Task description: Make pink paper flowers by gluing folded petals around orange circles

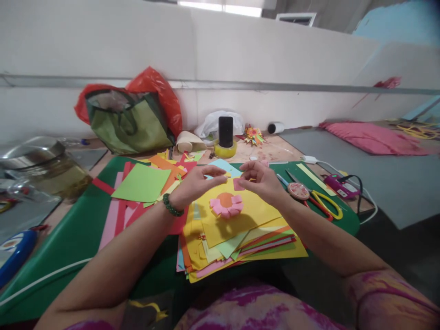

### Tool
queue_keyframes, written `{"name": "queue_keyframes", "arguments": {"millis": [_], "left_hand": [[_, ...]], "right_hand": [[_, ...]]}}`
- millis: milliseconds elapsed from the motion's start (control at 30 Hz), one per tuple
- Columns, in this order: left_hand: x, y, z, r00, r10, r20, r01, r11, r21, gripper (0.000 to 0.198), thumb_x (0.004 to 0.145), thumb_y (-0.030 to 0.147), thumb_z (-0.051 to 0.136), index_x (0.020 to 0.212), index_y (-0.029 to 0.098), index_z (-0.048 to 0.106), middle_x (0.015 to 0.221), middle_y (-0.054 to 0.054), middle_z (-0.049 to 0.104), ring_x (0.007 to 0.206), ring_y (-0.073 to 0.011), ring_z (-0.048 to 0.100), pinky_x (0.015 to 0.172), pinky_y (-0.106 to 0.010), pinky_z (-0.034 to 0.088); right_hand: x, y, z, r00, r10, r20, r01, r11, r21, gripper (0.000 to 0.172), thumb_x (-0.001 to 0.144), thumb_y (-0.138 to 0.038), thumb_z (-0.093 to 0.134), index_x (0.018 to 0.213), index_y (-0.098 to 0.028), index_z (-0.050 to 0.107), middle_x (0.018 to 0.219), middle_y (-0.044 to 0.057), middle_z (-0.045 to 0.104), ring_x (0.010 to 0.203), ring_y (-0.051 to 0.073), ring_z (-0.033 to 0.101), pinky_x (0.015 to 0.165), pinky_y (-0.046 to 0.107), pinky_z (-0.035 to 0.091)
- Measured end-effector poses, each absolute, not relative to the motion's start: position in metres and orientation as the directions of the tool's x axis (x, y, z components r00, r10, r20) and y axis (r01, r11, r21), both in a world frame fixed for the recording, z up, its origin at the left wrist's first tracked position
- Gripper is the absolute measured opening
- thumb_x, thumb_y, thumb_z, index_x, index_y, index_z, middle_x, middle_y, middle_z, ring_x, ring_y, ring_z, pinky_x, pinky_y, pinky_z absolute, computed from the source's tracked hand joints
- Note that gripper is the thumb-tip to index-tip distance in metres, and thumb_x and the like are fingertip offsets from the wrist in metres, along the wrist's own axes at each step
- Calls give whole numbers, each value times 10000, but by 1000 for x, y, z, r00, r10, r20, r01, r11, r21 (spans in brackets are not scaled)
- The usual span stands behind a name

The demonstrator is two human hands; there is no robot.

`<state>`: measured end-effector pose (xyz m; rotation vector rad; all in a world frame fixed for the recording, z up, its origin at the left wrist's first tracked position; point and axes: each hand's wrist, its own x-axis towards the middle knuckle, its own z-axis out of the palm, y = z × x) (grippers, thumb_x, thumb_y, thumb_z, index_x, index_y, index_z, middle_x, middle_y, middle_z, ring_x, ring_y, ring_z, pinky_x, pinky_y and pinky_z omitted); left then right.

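Observation:
Between the thumb and fingers of my right hand (pixel 259 181) is a small pink paper piece (pixel 238 184), held above a yellow sheet. My left hand (pixel 202 181) hovers across from it, thumb and fingers apart, with nothing seen between them. Below both hands lies a paper flower (pixel 226 205) with an orange round centre and pink petals along its lower and side edges. The flower rests on the yellow sheet (pixel 220 231), on top of a stack of coloured papers (pixel 247 256).
Scissors (pixel 325 204) with red and yellow handles lie right of the stack, near a round pink-and-white item (pixel 298 191). Left are a light green sheet (pixel 140 182) and red strips. A phone (pixel 226 132) stands in a yellow tape roll (pixel 225 149) behind, near a green bag (pixel 127 123).

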<state>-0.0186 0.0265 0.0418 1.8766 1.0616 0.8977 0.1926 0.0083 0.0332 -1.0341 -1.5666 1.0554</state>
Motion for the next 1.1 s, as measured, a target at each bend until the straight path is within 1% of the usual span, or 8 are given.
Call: {"name": "queue_keyframes", "arguments": {"millis": [67, 200, 367, 500, 667, 900, 1033, 1100], "left_hand": [[-10, 17, 41, 440, 880, 182, 285, -328, 901, 393, 737, 488, 687, 924, 143, 710, 1001, -93, 732, 942, -221, 651, 830, -323, 503], [-4, 11, 38, 448, 876, 180, 239, -311, 920, 315, 743, 447, 668, 830, 145, 691, 890, -73, 726, 844, -190, 643, 773, -305, 496], [-5, 12, 40, 447, 879, 165, 318, -329, 889, 245, 735, 394, 645, 725, 150, 665, 763, -35, 692, 732, -153, 603, 716, -271, 473], [-4, 10, 42, 434, 892, 129, 344, -297, 891, 211, 720, 358, 625, 704, 152, 664, 711, -19, 674, 688, -140, 575, 681, -256, 454], [-2, 9, 40, 433, 897, 84, 314, -238, 919, 195, 695, 342, 625, 693, 151, 661, 686, -11, 661, 662, -131, 557, 658, -251, 440], [-4, 15, 34, 405, 912, 67, 160, -143, 977, 234, 681, 380, 670, 730, 151, 659, 751, -25, 684, 733, -148, 597, 726, -281, 469], [-2, 16, 32, 409, 910, 61, 148, -133, 980, 240, 666, 358, 685, 778, 153, 627, 788, -16, 661, 764, -146, 598, 743, -289, 470], [-1, 15, 31, 396, 916, 63, 135, -126, 983, 263, 650, 339, 694, 820, 161, 600, 815, -9, 646, 781, -149, 601, 744, -293, 475]], "right_hand": [[189, 7, 32, -213, 943, 257, 152, 292, -944, 431, 638, -416, 784, 909, -207, 522, 641, -40, 601, 632, 140, 611, 592, 277, 486], [183, 5, 29, -245, 939, 241, 147, 281, -948, 386, 666, -372, 745, 935, -206, 523, 660, -39, 603, 649, 142, 622, 628, 297, 524], [179, 4, 27, -277, 935, 220, 152, 269, -951, 364, 663, -335, 726, 936, -210, 519, 654, -39, 601, 643, 143, 624, 603, 284, 515], [179, 5, 25, -286, 933, 219, 153, 270, -951, 356, 667, -331, 715, 935, -208, 517, 639, -42, 594, 615, 131, 599, 576, 266, 492], [180, 5, 23, -304, 928, 216, 168, 275, -947, 378, 666, -344, 722, 950, -209, 513, 640, -40, 598, 588, 132, 586, 541, 261, 467], [181, 5, 24, -333, 929, 163, 159, 225, -961, 456, 683, -380, 726, 1036, -198, 502, 736, 6, 665, 733, 172, 658, 631, 291, 509], [183, 5, 26, -323, 930, 174, 219, 253, -942, 434, 712, -410, 693, 1035, -192, 500, 685, -13, 635, 663, 160, 630, 592, 283, 485], [183, 5, 27, -341, 918, 202, 274, 302, -913, 403, 720, -366, 677, 1042, -198, 503, 678, -25, 626, 645, 151, 618, 606, 286, 488]]}}
